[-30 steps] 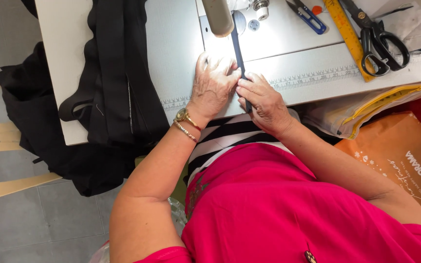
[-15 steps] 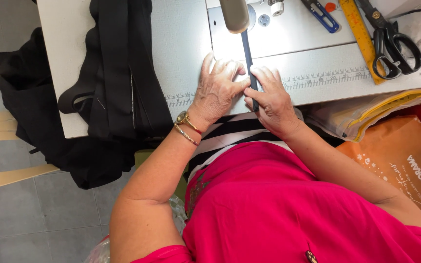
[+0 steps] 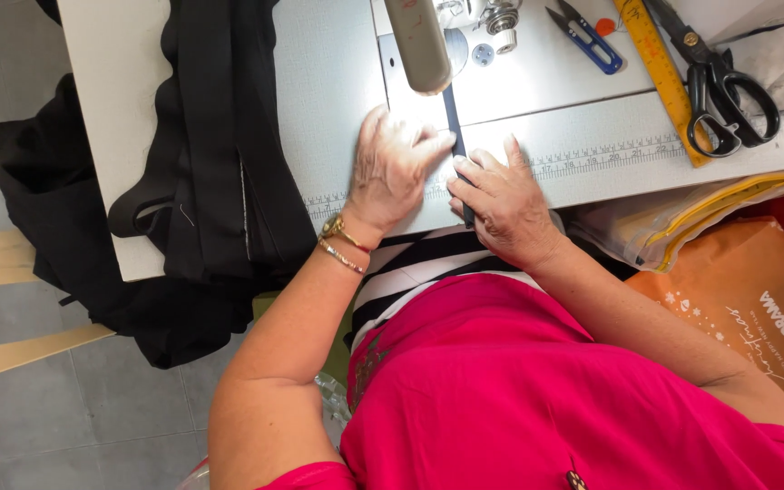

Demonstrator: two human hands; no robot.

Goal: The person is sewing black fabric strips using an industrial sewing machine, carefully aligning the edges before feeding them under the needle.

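A: Status on the strip?

B: Narrow black strip point(image 3: 455, 122) lies flat on the white tabletop point(image 3: 328, 82), running from under the sewing machine head point(image 3: 419, 45) straight back toward the person's body. Near end is hidden under the right hand.

A: Hands?

B: Left hand point(image 3: 392, 172) just left of the strip, palm down, fingers point(image 3: 376, 127) lying close together and flat, tips pointing at the machine head; index tip touches the strip's left edge. Right hand point(image 3: 504, 201) on the strip's right side and partly over it, fingers point(image 3: 475, 172) curled, pressing the strip down. Can't tell if thumb + index actually pinch it, contact pt is hidden. Both hands bear on the strip, neither lifts it.

A: Wrist stuff?

B: Gold watch point(image 3: 333, 227) + thin bracelet point(image 3: 342, 259) on left wrist.

A: Rest of the tabletop, rel. to strip?

B: Left of strip: big pile of black fabric point(image 3: 220, 136), draped off the tabletop's near edge + left side toward the floor. Right of strip, far side: blue thread snips point(image 3: 592, 41), then yellow ruler point(image 3: 660, 77) lying diagonal, then large black scissors point(image 3: 723, 82) touching the ruler. Printed scale along the tabletop's near edge, strip crosses it.

A: Below the edge?

B: Orange bag point(image 3: 755, 308) well right of strip, below the tabletop, by the person's right arm.
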